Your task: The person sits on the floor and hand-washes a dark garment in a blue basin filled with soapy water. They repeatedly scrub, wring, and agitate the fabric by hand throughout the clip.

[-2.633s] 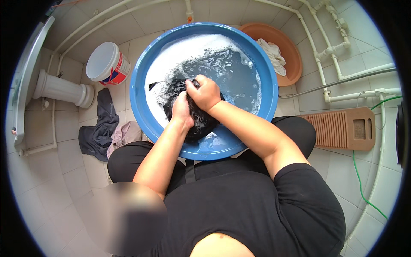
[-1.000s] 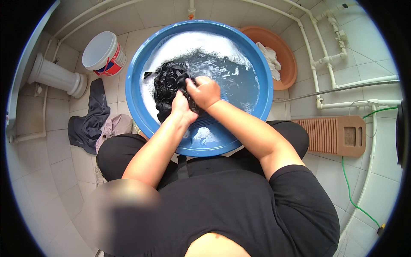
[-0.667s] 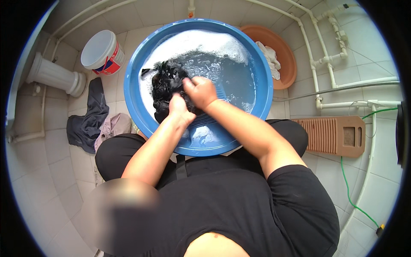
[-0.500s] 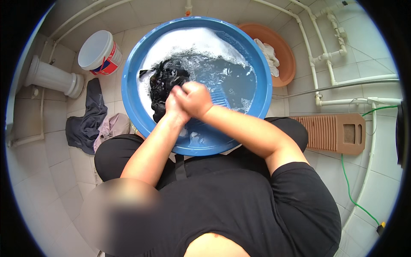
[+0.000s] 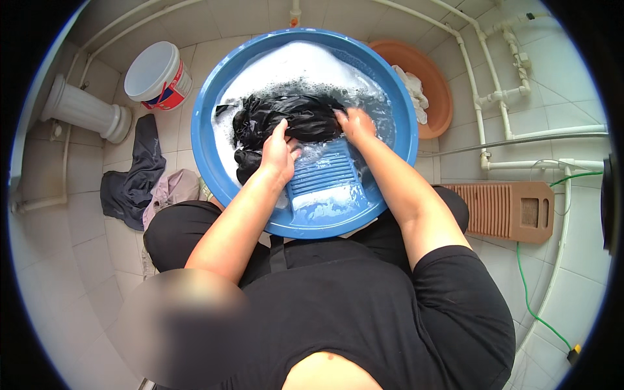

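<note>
A wet black garment [image 5: 286,117] lies bunched and stretched crosswise in the soapy water of a blue plastic tub [image 5: 201,140] in front of me. My right hand [image 5: 357,125] has its fingers closed on the garment's right end. Against the near side of the cloth rests my left hand [image 5: 279,157], thumb and fingers apart; part of its fingers is hidden. Below the hands a blue ribbed washboard surface [image 5: 325,175] slopes at the tub's near side, with suds on its lower part. Thick white foam [image 5: 299,62] covers the water at the far side.
A white bucket [image 5: 153,71] and dark clothing [image 5: 140,179] beside pinkish cloth [image 5: 177,188] are on the left floor. An orange-brown basin [image 5: 439,97] holding white cloth [image 5: 411,91] stands behind right. A brown washboard [image 5: 500,208] lies right, near white pipes [image 5: 478,123] and a green cord [image 5: 530,299].
My hands were together over the bunched garment; they are now apart, the right one moved rightward. The garment has spread to the right, and more of the blue ribbed surface shows.
</note>
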`<state>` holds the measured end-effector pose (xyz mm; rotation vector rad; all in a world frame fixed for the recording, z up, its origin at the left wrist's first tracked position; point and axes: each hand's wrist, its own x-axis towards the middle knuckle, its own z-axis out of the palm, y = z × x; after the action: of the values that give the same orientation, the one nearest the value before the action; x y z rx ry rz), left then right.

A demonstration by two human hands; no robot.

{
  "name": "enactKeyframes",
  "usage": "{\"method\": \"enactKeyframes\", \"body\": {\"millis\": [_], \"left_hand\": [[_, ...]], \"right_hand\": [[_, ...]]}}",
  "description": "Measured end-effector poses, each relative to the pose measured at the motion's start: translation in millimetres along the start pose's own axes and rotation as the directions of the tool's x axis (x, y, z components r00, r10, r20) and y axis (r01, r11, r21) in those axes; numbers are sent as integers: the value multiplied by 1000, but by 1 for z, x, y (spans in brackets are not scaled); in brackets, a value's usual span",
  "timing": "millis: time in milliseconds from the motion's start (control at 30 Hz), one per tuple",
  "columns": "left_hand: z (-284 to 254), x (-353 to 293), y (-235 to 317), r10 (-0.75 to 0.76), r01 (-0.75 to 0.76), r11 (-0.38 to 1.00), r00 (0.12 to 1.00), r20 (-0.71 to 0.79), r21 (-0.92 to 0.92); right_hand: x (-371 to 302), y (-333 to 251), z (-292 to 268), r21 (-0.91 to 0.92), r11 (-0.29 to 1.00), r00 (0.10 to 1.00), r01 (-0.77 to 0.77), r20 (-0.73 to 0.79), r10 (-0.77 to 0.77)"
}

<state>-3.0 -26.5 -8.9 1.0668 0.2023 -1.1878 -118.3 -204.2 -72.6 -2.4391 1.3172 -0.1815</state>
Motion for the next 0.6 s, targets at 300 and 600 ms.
{"method": "enactKeyframes", "body": {"millis": [300,600], "left_hand": [[-3,8,-6,14,-22,990,998,-55,-137],[-23,52,-58,808,-249,589,199,555,-769]], "right_hand": [[-44,-82,-18,600,691,906,403,-156,-393],[-109,-151,-52,389,470,604,792,-386,-697]]}}
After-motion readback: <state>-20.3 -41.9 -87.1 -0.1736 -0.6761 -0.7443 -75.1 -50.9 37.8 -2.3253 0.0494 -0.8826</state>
